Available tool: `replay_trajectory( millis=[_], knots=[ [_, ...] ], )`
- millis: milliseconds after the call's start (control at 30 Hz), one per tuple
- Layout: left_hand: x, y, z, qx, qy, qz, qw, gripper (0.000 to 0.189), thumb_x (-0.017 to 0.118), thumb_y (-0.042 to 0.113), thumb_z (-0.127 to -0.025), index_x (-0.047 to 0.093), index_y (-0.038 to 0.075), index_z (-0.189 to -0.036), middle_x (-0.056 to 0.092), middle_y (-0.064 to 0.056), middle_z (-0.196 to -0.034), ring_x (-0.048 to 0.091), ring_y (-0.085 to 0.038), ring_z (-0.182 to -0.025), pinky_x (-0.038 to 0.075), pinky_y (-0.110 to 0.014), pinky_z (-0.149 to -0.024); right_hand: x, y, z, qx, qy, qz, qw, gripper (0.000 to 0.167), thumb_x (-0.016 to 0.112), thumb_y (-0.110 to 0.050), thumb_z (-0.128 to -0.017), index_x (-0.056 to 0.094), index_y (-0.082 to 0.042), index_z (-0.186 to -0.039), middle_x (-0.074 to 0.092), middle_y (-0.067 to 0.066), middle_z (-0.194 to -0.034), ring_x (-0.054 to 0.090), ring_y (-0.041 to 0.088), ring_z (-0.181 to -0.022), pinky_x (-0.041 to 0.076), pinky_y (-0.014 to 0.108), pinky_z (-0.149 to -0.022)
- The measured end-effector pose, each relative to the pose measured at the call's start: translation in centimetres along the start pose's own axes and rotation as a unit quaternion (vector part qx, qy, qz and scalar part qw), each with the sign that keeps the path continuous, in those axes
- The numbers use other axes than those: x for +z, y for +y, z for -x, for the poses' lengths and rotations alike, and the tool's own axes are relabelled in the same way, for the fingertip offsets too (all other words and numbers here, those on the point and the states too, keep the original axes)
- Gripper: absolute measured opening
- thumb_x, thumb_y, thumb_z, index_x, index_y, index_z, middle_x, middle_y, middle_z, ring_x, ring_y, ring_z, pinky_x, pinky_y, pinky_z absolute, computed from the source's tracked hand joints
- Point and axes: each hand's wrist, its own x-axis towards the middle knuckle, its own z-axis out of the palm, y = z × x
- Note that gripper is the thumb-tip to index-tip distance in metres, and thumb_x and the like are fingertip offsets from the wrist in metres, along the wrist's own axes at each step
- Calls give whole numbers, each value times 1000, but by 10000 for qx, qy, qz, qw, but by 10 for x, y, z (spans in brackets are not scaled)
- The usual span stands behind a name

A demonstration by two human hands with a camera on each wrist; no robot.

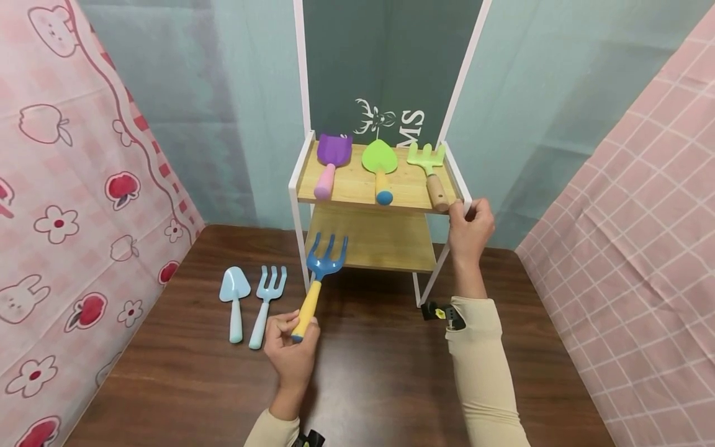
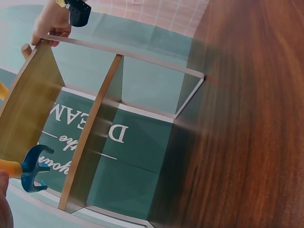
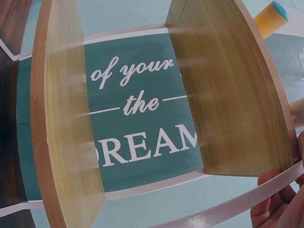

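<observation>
My left hand (image 1: pixel 290 354) holds a small garden fork (image 1: pixel 310 305) by its yellow handle, blue tines pointing up and away, in front of the lower tier of a two-tier rack. In the left wrist view the fork's blue head (image 2: pixel 31 168) overlaps the rack. Fingers of my right hand (image 1: pixel 471 234) grip the right front corner of the rack's top tier (image 1: pixel 357 194), at the white frame. On that tier lie a purple shovel (image 1: pixel 334 152) with a pink handle, a green trowel (image 1: pixel 380 156) with a yellow handle and a light green rake (image 1: pixel 429 159) with a wooden handle.
A pale blue trowel (image 1: pixel 236 304) and a pale blue fork (image 1: pixel 265 307) lie on the brown table (image 1: pixel 184 366), left of my left hand. The rack's lower tier (image 1: pixel 374 239) is bare wood. A dark green printed panel (image 1: pixel 385 56) stands behind; patterned cloths hang at both sides.
</observation>
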Motion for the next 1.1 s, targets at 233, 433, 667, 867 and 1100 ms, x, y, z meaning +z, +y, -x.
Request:
replay_trajectory(
  millis=[233,433,667,867,1100],
  knots=[
    [6,-8,-5,-107,43,-142,9998,23,63,-25,-59,45,-14,-68,49,-29,-79,58,-26,-82,51,-21,-70,0,2,2,15,-77,-3,10000,19,58,-12,-79,45,-6,-65,47,-3,-57,42,12,-54,31,24,-51],
    [12,-14,-9,-169,134,-74,9997,22,63,-25,-59,46,-15,-68,49,-29,-78,56,-28,-81,51,-21,-68,-1,3,3,20,-64,-42,10000,20,58,-12,-79,45,-6,-66,49,-4,-57,43,11,-53,31,24,-49],
    [18,-19,-13,-231,290,-63,9993,22,63,-26,-58,46,-16,-67,49,-29,-77,55,-30,-80,51,-21,-69,-2,2,5,10,-78,1,10000,20,58,-12,-78,45,-6,-65,48,-2,-57,42,12,-54,31,24,-50],
    [24,-30,-17,-305,422,-108,9986,22,64,-25,-58,46,-15,-68,51,-29,-78,56,-31,-81,51,-21,-68,-1,2,5,42,-57,2,10000,20,58,-12,-78,44,-6,-65,45,0,-58,41,12,-55,31,24,-51],
    [30,-43,-25,-364,562,-56,9977,21,65,-24,-59,48,-17,-70,56,-29,-78,60,-31,-81,51,-23,-69,0,1,2,28,11,-64,10000,21,59,-12,-78,43,-7,-65,43,-2,-57,40,12,-55,30,24,-51]
  ],
)
